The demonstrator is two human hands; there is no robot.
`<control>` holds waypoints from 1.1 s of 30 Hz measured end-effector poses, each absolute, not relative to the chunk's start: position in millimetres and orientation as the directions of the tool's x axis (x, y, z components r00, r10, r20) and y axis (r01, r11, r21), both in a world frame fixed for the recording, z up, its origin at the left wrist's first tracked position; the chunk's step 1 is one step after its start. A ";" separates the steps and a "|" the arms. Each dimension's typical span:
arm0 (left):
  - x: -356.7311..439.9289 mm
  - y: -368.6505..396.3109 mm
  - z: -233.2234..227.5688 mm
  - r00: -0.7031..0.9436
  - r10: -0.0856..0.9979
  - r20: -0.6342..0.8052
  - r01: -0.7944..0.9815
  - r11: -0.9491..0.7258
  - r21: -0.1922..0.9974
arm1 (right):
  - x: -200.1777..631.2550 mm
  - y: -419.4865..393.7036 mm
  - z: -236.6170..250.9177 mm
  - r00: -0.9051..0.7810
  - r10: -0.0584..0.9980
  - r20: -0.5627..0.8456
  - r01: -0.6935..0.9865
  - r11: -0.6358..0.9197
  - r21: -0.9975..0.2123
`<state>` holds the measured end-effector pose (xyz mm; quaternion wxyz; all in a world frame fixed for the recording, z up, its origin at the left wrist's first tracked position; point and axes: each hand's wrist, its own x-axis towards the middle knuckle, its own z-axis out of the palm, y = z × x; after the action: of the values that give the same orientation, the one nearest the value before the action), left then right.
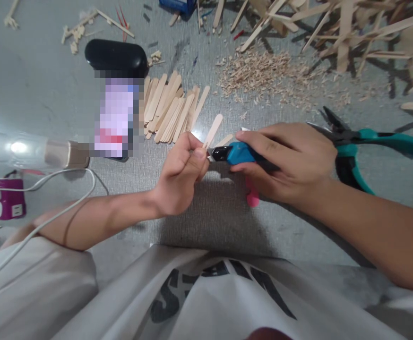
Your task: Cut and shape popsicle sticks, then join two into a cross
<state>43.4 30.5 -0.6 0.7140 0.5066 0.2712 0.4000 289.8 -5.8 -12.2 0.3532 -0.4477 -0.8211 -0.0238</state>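
Note:
Between the thumb and fingers of my left hand [183, 172] is a wooden craft stick [214, 128], its rounded end pointing up and away from me. My right hand [291, 160] is wrapped around a blue and black utility knife [241, 153]. The knife's tip meets the stick close to my left thumb, and the blade is partly hidden there. Another pale stick [225, 140] lies just behind the knife. Under my right hand a pink object [252, 196] shows in part; its kind is unclear.
Many craft sticks [171, 111] are piled beyond my left hand, beside a phone [112, 118] and a black case [116, 55]. Wood shavings [263, 71] and loose sticks [344, 33] cover the back right. Teal-handled pliers [355, 138] lie by my right hand. A white cable [68, 203] crosses my left forearm.

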 end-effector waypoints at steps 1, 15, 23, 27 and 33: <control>43.4 30.5 -0.1 0.531 0.847 0.011 -0.291 0.170 0.942 | 289.5 -6.0 -12.8 -0.342 0.715 0.610 0.755 0.596 -0.275; 43.5 29.9 0.9 0.512 0.856 -0.071 -0.276 0.242 0.930 | 286.8 -3.3 -6.1 -0.347 0.670 0.656 0.748 0.620 -0.237; 42.4 31.0 1.5 0.547 0.837 -0.011 -0.281 0.197 0.939 | 290.6 -7.1 -11.8 -0.333 0.791 0.514 0.776 0.539 -0.328; 42.0 31.4 -0.1 0.556 0.831 0.038 -0.289 0.151 0.945 | 289.6 -6.7 -13.5 -0.329 0.780 0.533 0.750 0.559 -0.354; 42.2 30.8 -0.5 0.545 0.838 -0.015 -0.253 0.181 0.950 | 283.8 -5.4 -12.7 -0.289 0.742 0.604 0.742 0.573 -0.349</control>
<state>42.2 30.8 -0.5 0.7138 0.5131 0.2849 0.3822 283.8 -5.4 -12.7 0.3765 -0.4621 -0.8030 0.0005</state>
